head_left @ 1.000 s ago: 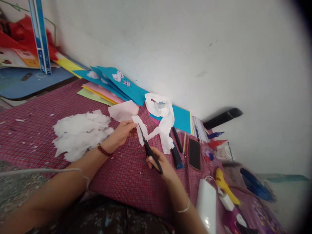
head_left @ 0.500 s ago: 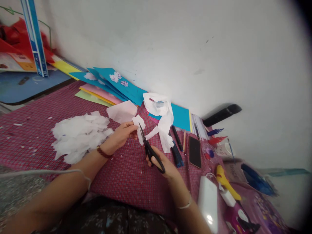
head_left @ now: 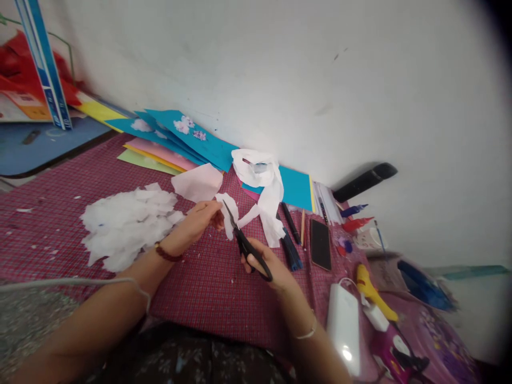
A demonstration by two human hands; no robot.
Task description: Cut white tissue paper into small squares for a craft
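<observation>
My left hand (head_left: pixel 199 223) pinches a small piece of white tissue paper (head_left: pixel 229 212) just above the red checked cloth (head_left: pixel 208 282). My right hand (head_left: pixel 269 268) is closed in the handles of black scissors (head_left: pixel 245 244), whose blades reach up into that tissue piece. The held piece joins a long white tissue strip (head_left: pixel 267 205) that trails to the right. A heap of cut white tissue pieces (head_left: pixel 124 221) lies left of my left hand, with one larger white sheet (head_left: pixel 197 182) behind it.
Blue, pink, yellow and green paper sheets (head_left: pixel 188 141) lean along the white wall. Right of the scissors lie dark pens (head_left: pixel 291 240), a phone (head_left: pixel 320 245), a white power bank (head_left: pixel 344 326), a yellow glue gun (head_left: pixel 374 295) and small bottles (head_left: pixel 356 224). A blue stand (head_left: pixel 44 58) is far left.
The scissors have cut further into the tissue piece, which now looks shorter. Both hands stay in about the same place while the view has drifted slightly.
</observation>
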